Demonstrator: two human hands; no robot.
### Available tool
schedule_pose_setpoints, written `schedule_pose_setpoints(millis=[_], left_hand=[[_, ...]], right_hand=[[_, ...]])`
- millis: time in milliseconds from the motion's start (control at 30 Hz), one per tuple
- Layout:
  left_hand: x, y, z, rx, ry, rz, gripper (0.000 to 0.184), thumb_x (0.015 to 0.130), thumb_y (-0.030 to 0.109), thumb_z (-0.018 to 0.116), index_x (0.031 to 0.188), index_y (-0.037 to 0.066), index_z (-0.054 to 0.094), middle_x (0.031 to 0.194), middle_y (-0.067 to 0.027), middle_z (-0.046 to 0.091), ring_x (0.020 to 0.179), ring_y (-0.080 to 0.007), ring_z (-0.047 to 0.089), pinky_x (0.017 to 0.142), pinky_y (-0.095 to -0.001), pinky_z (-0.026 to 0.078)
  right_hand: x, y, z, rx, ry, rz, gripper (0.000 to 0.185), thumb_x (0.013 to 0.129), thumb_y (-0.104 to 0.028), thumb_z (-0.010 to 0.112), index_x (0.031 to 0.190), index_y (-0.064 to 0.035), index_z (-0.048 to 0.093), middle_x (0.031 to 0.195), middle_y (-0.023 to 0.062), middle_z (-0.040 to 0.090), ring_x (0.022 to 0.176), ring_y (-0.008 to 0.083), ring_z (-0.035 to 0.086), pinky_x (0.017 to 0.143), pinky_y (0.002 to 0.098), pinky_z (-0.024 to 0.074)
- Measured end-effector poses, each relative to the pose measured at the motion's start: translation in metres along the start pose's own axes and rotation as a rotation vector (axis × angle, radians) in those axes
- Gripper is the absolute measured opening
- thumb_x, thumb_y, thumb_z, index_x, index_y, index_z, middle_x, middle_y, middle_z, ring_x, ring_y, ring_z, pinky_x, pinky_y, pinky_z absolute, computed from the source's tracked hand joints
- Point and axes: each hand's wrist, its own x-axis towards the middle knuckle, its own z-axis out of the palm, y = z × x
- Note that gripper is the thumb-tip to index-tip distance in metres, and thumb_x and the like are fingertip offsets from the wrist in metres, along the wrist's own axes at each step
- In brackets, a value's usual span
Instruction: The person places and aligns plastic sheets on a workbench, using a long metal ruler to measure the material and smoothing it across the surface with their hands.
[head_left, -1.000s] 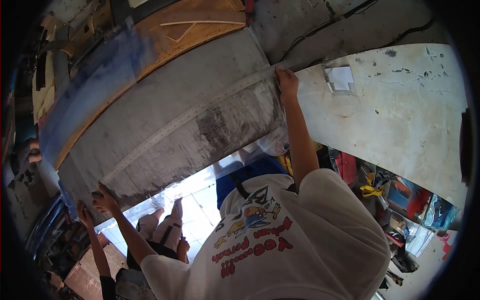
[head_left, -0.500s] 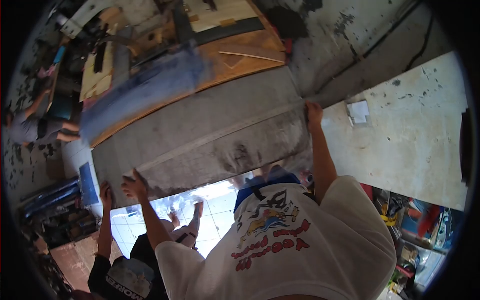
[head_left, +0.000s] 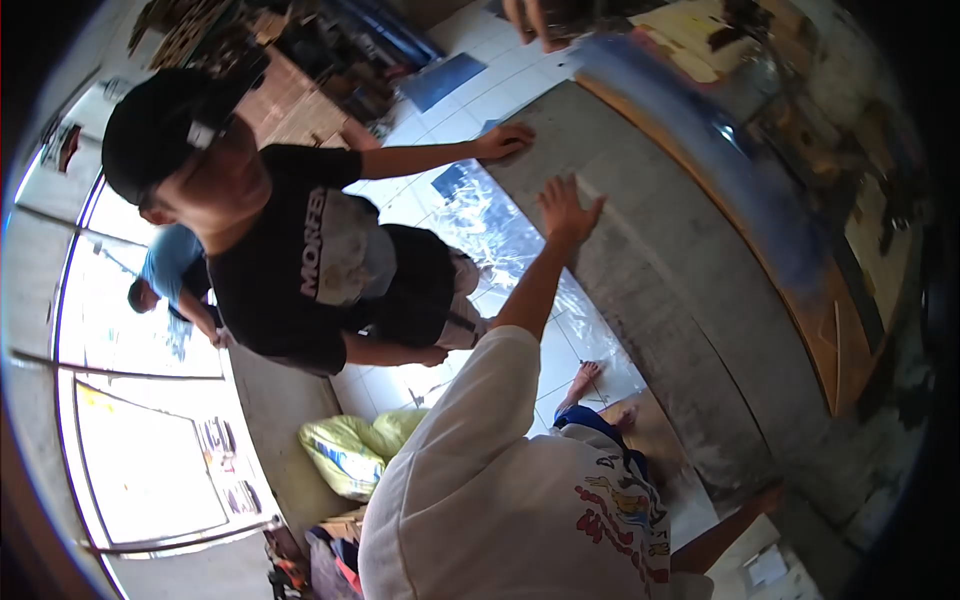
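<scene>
My left hand point(head_left: 570, 212) lies with its fingers spread on a grey sheet-covered worktable point(head_left: 660, 260), close to one end of a long, thin strip point(head_left: 655, 268) that runs along the surface. The strip looks like a straightedge, but its kind is not certain. My right hand point(head_left: 768, 498) is at the far end of the table, by the edge; its fingers are dim and blurred. Beside my left hand, a co-worker's hand point(head_left: 505, 142) rests on the table's near corner. Clear plastic film point(head_left: 500, 230) hangs along the table's side.
A co-worker in a black shirt point(head_left: 290, 270) and cap stands to my left. Another person in blue point(head_left: 175, 265) bends by the bright window. A yellow-green sack point(head_left: 345, 455) sits on the floor. Blue film point(head_left: 700, 150) lies along the wooden board's edge point(head_left: 835, 370).
My view has swung left toward the co-worker, who now faces me. My left hand stays near the strip's end, fingers now more spread. My right hand remains at the other end.
</scene>
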Motion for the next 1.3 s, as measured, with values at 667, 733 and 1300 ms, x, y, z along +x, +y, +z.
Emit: schedule_pose_setpoints(millis=[667,733,1300], left_hand=[[-0.001,0.008,-0.006,-0.075,0.088,0.052,0.081,0.079,0.059,0.052,0.134,0.002,0.034,0.135,-0.0244,0.032,0.128,-0.0399,0.026,0.106,-0.0536,0.016],[-0.001,0.006,-0.014,-0.073,0.061,0.024,0.081,0.079,0.059,0.052,0.134,0.002,0.034,0.134,-0.0243,0.032,0.128,-0.0399,0.025,0.107,-0.0537,0.015],[-0.002,0.004,0.001,0.018,0.0,0.029,0.07,0.084,0.059,0.045,0.136,0.013,0.034,0.141,-0.0254,0.025,0.132,-0.042,0.019,0.107,-0.0566,0.01]], right_hand=[[0.019,0.037,0.002,-0.366,0.049,-0.708,0.045,0.098,-0.026,0.03,0.137,-0.0037,0.037,0.135,0.0159,0.044,0.121,0.0262,0.046,0.101,0.0338,0.0368],[0.021,0.041,-0.003,-0.377,0.046,-0.715,0.045,0.098,-0.026,0.031,0.136,-0.0029,0.038,0.135,0.016,0.044,0.121,0.0259,0.046,0.102,0.0334,0.0361],[0.012,0.045,0.015,-0.26,-0.011,-0.354,0.047,0.097,-0.032,0.038,0.129,0.0018,0.046,0.13,0.0158,0.049,0.117,0.0247,0.047,0.101,0.0357,0.0354]])
